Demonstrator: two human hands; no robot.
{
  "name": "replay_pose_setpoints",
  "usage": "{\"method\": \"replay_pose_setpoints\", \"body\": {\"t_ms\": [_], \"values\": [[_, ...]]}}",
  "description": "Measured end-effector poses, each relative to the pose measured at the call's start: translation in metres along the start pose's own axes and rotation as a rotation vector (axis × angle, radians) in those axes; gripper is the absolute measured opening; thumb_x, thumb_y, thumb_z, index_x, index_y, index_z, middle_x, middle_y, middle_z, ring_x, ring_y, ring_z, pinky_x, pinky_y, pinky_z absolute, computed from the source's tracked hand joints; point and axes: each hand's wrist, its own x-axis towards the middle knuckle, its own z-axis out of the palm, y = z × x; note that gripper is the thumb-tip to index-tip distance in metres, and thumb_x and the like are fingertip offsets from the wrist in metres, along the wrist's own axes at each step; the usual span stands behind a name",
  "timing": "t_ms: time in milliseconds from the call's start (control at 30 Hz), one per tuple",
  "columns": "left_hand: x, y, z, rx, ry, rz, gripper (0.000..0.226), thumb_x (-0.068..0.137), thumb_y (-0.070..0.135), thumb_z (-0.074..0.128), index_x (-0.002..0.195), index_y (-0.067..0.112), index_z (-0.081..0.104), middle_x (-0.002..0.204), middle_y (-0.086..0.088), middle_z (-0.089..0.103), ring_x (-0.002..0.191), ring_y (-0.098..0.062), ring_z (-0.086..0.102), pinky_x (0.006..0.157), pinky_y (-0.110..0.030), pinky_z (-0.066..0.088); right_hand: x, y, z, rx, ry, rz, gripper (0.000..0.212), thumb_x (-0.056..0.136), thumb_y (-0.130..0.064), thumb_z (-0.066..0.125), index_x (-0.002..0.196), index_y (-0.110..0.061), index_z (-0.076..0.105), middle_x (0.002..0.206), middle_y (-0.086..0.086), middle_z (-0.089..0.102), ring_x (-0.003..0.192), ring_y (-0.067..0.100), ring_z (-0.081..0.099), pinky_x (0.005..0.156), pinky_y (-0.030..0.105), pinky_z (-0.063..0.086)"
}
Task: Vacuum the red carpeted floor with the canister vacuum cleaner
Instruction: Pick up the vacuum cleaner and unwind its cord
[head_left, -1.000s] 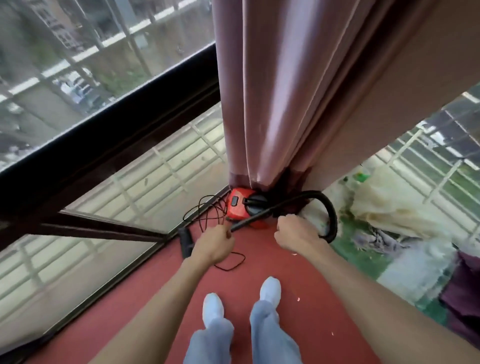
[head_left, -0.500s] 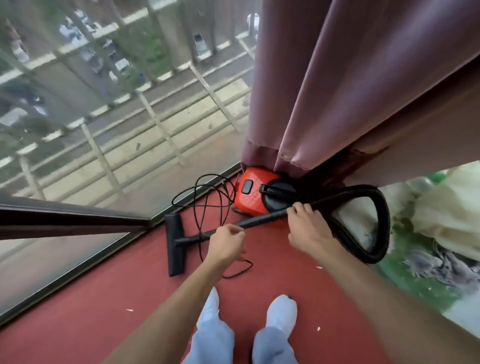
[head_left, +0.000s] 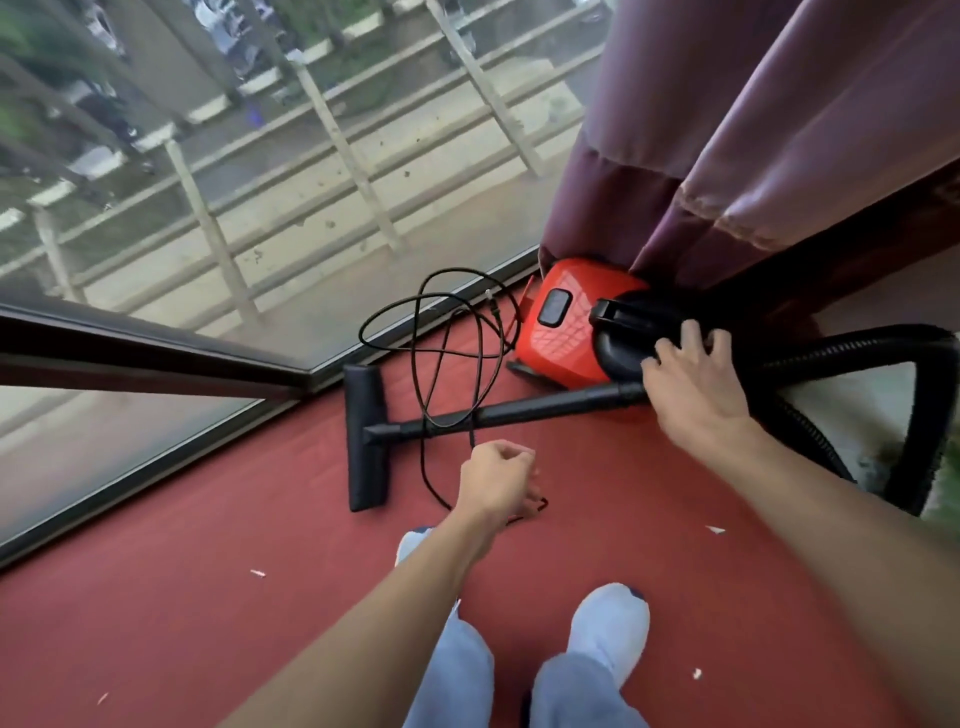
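The red canister vacuum (head_left: 561, 338) sits in the corner, half under a curtain. Its black wand (head_left: 519, 410) lies flat on the red carpet (head_left: 234, 623), ending at the floor head (head_left: 366, 436) on the left. A ribbed black hose (head_left: 857, 353) loops off to the right. My right hand (head_left: 693, 395) rests with spread fingers on the canister's black top, over the wand's upper end. My left hand (head_left: 498, 480) hovers below the wand with fingers curled, above the loose power cord (head_left: 431, 338); I see nothing in its grip.
Floor-to-ceiling window glass (head_left: 311, 182) and its dark frame bar (head_left: 130, 353) bound the carpet on the left. A purple curtain (head_left: 727, 130) hangs over the corner. Small white scraps (head_left: 257, 573) lie on the carpet. My socked feet (head_left: 608, 623) stand at the bottom.
The view has dropped closer to the vacuum. My left hand has come off the wand and drawn back toward me. My right hand has shifted up onto the canister's black top.
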Motion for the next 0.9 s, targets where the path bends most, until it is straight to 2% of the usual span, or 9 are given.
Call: {"method": "replay_pose_setpoints", "body": {"t_ms": [100, 200, 400, 567, 667, 733, 767, 800, 900], "values": [[-0.001, -0.009, -0.003, -0.012, 0.011, -0.031, 0.015, 0.093, 0.012, 0.052, 0.087, 0.011, 0.066, 0.082, -0.008, 0.068, 0.063, -0.022, 0.068, 0.063, -0.036, 0.060, -0.004, 0.001, -0.003, -0.002, 0.019, -0.032, 0.028, 0.091, -0.029, 0.059, 0.118, -0.022, 0.065, 0.117, -0.001, 0.055, 0.121, 0.028, 0.038, 0.096, 0.043, 0.033], [-0.005, -0.012, -0.006, -0.007, 0.035, -0.032, 0.016, 0.093, 0.009, 0.051, 0.085, 0.010, 0.064, 0.086, -0.009, 0.068, 0.056, -0.017, 0.066, 0.060, -0.035, 0.059, -0.015, 0.002, -0.005, 0.034, 0.037, -0.053, 0.032, 0.090, -0.035, 0.060, 0.117, -0.019, 0.060, 0.119, 0.002, 0.053, 0.119, 0.026, 0.041, 0.095, 0.041, 0.035], [-0.011, -0.009, -0.011, -0.007, 0.073, -0.031, 0.016, 0.091, 0.012, 0.052, 0.083, 0.008, 0.066, 0.073, -0.009, 0.067, 0.060, -0.026, 0.064, 0.066, -0.042, 0.061, -0.033, 0.000, -0.015, 0.135, -0.054, -0.086, 0.029, 0.092, -0.033, 0.059, 0.116, -0.019, 0.050, 0.116, 0.003, 0.063, 0.109, 0.023, 0.060, 0.089, 0.036, 0.039], [-0.005, 0.004, -0.016, -0.004, 0.133, 0.021, 0.016, 0.085, 0.014, 0.049, 0.080, 0.009, 0.064, 0.072, -0.008, 0.065, 0.060, -0.026, 0.064, 0.071, -0.041, 0.062, -0.041, 0.000, -0.024, 0.117, -0.007, -0.109, 0.024, 0.090, -0.032, 0.059, 0.111, -0.022, 0.050, 0.110, 0.001, 0.066, 0.105, 0.022, 0.062, 0.085, 0.035, 0.040], [0.019, 0.012, -0.024, 0.088, 0.284, 0.079, 0.017, 0.076, 0.023, 0.053, 0.088, 0.015, 0.062, 0.091, -0.008, 0.070, 0.083, -0.029, 0.069, 0.086, -0.041, 0.057, -0.037, 0.004, -0.024, 0.095, 0.010, -0.102, 0.020, 0.090, -0.028, 0.057, 0.108, -0.023, 0.049, 0.108, -0.001, 0.066, 0.104, 0.020, 0.062, 0.085, 0.034, 0.039], [0.042, 0.016, -0.034, 0.181, 0.394, 0.128, 0.023, 0.082, 0.021, 0.061, 0.104, 0.013, 0.058, 0.114, -0.005, 0.059, 0.098, -0.024, 0.061, 0.093, -0.032, 0.048, -0.033, 0.006, -0.022, 0.076, 0.026, -0.096, 0.017, 0.090, -0.024, 0.055, 0.106, -0.023, 0.049, 0.106, -0.001, 0.066, 0.103, 0.020, 0.062, 0.085, 0.033, 0.039], [0.054, 0.017, -0.039, 0.220, 0.443, 0.131, 0.033, 0.084, 0.021, 0.064, 0.113, 0.010, 0.054, 0.120, -0.006, 0.050, 0.103, -0.023, 0.056, 0.093, -0.028, 0.042, -0.031, 0.006, -0.021, 0.068, 0.031, -0.093, 0.016, 0.090, -0.023, 0.055, 0.105, -0.023, 0.050, 0.106, -0.002, 0.066, 0.102, 0.019, 0.062, 0.085, 0.033, 0.039], [0.066, 0.018, -0.044, 0.254, 0.491, 0.122, 0.045, 0.083, 0.024, 0.068, 0.120, 0.007, 0.048, 0.126, -0.010, 0.043, 0.111, -0.026, 0.051, 0.094, -0.031, 0.039, -0.030, 0.006, -0.019, 0.063, 0.037, -0.092, 0.016, 0.090, -0.023, 0.055, 0.105, -0.023, 0.050, 0.105, -0.002, 0.066, 0.102, 0.019, 0.062, 0.086, 0.033, 0.039], [0.101, 0.011, -0.051, 0.366, 0.528, 0.073, 0.090, 0.072, 0.041, 0.082, 0.134, -0.001, 0.032, 0.141, -0.019, 0.033, 0.134, -0.033, 0.033, 0.109, -0.039, 0.032, -0.025, 0.006, -0.018, 0.052, 0.071, -0.093, 0.015, 0.091, -0.023, 0.052, 0.106, -0.023, 0.050, 0.106, -0.002, 0.066, 0.104, 0.019, 0.061, 0.087, 0.032, 0.039]]}}
